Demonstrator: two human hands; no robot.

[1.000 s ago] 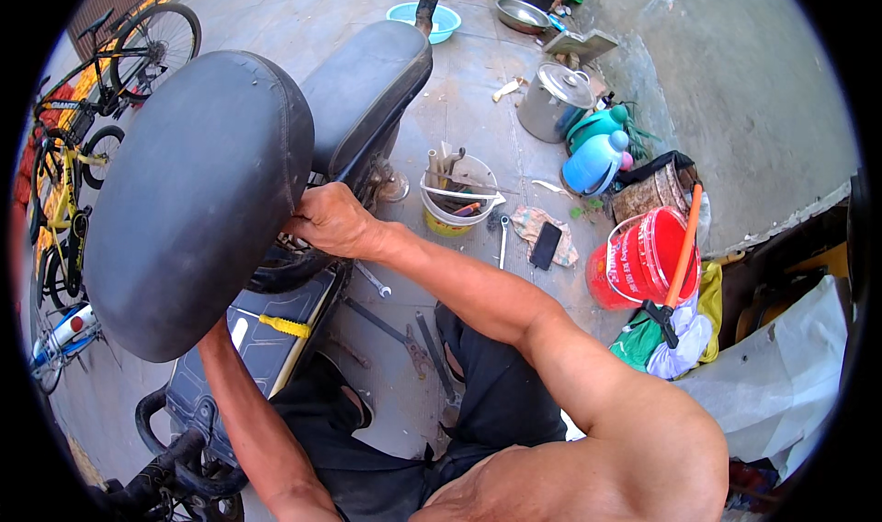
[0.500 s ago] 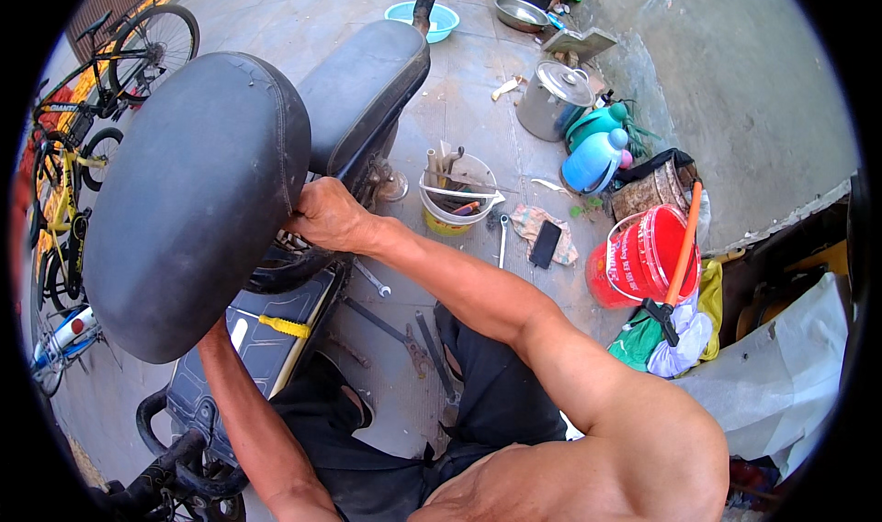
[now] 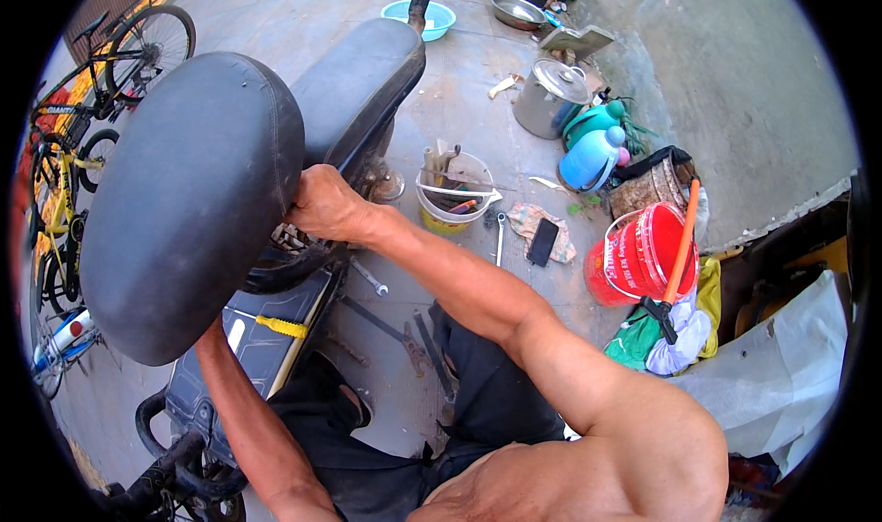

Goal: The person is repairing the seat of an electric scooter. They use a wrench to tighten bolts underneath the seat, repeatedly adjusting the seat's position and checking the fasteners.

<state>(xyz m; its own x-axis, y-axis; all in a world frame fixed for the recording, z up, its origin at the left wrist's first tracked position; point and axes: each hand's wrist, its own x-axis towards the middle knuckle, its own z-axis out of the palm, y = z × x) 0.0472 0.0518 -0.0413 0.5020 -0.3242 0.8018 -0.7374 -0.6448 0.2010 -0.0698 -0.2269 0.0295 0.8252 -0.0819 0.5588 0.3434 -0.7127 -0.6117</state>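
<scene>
Gripping the right edge of a raised black seat, the right hand has its fingers curled shut on the rim, where the seat meets the scooter frame.

- Left hand: hidden behind the seat; only the forearm shows, running up from the near edge under the seat's near end. Whether that hand is apart or clamped cannot be told.
- Seat: large, padded, tipped up on its side, filling the left of the scene. A second black seat section lies just beyond it, farther off.
- Battery compartment: under the seat, near side, dark, crossed by a yellow strap.
- White bucket: on the concrete floor just right of the hand, filled with tools.
- Wrench: on the floor beside the bucket.
- Black phone: lying on a cloth, right of the wrench.
- Red bucket: farther right, with an orange handle leaning across it.
- Blue jug and metal pot: far right.
- Teal basin: far centre.
- Bicycles: far left, parked.
</scene>
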